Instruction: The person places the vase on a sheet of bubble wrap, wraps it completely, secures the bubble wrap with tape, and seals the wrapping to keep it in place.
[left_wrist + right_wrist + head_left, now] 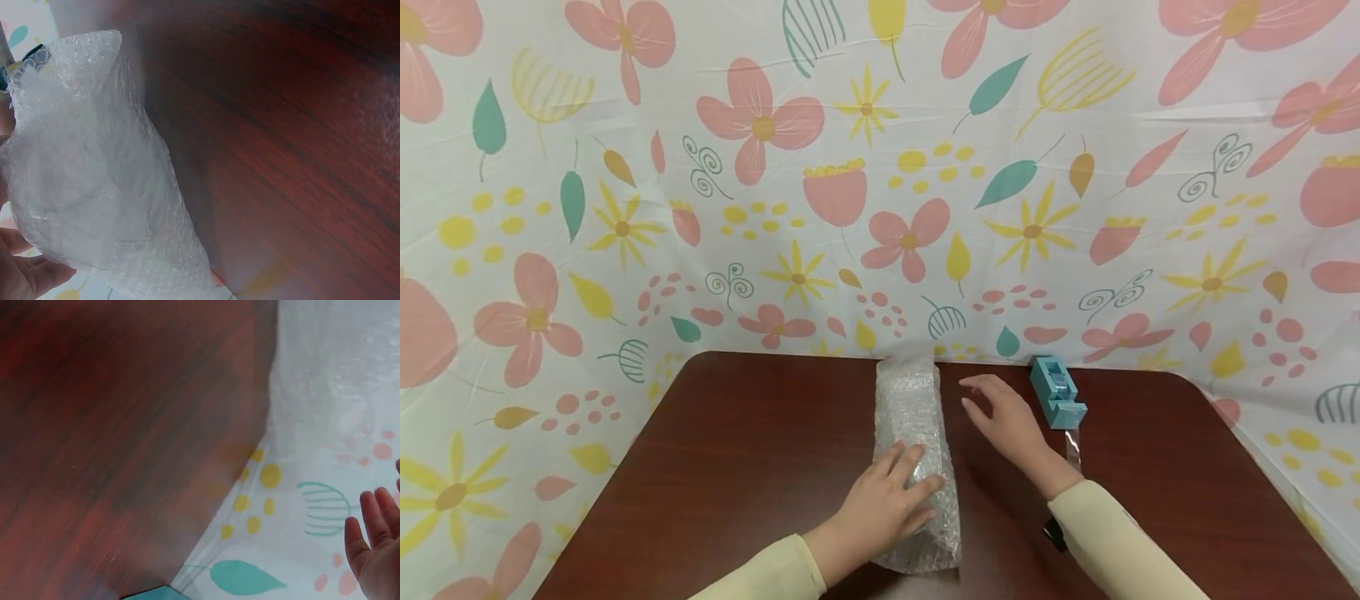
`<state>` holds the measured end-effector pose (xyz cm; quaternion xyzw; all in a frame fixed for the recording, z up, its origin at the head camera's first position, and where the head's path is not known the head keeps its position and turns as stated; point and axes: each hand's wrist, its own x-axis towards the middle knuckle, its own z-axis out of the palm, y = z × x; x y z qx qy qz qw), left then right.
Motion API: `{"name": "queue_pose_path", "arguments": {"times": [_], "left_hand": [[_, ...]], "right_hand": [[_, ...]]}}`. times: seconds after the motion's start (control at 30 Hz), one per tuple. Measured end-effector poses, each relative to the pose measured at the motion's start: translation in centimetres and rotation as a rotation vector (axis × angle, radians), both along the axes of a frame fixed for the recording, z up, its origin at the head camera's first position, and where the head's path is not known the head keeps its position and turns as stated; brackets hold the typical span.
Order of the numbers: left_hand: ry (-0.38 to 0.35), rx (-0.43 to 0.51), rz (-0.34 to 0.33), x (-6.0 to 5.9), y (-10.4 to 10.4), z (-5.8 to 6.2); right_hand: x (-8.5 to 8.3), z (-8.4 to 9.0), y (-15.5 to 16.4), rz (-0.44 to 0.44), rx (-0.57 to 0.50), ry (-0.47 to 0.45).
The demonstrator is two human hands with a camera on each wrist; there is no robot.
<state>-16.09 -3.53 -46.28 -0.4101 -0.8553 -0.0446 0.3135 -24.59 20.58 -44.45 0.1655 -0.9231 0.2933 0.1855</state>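
A long roll of bubble wrap (913,400) lies lengthwise on the dark wooden table, reaching to its back edge. My left hand (883,496) rests on the near half of the roll with its fingers spread. The left wrist view shows the crinkled wrap (94,169) close up, the fingertips at its side; whatever lies inside is hidden. My right hand (1003,417) hovers to the right of the roll, holding nothing, its fingers loosely bent. Extended fingers of the right hand (378,540) show at the edge of the right wrist view.
A light-blue tape dispenser (1057,392) stands at the back right of the table (760,450), with a strip of clear tape (1072,448) hanging from its near end. Behind the table hangs a flower-patterned cloth (910,242). A small black object (1054,534) shows under the right sleeve.
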Motion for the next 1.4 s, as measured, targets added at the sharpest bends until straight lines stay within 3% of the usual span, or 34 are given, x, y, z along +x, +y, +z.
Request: {"name": "queue_pose_path", "arguments": {"times": [0.33, 0.6, 0.83, 1.03, 1.2, 1.4], "left_hand": [[0.021, -0.001, -0.009, -0.1, 0.4, -0.4], [-0.003, -0.017, -0.001, 0.2, 0.3, -0.4], [-0.010, -0.015, 0.004, 0.2, 0.1, -0.4], [0.034, -0.012, 0.007, -0.1, 0.2, -0.3], [0.043, -0.013, 0.002, -0.1, 0.2, -0.2], [0.030, -0.029, 0.015, 0.0, 0.2, -0.2]], "right_hand": [[3.5, 0.6, 3.0, -0.085, -0.115, -0.027], [5.1, 0.1, 6.4, -0.199, -0.225, -0.143], [5.1, -0.7, 9.5, -0.295, -0.295, -0.328], [4.4, -1.2, 11.4, -0.253, -0.559, -0.439], [4.1, -1.9, 12.7, -0.258, -0.702, -0.490], [3.5, -2.3, 13.8, -0.270, -0.709, -0.614]]}}
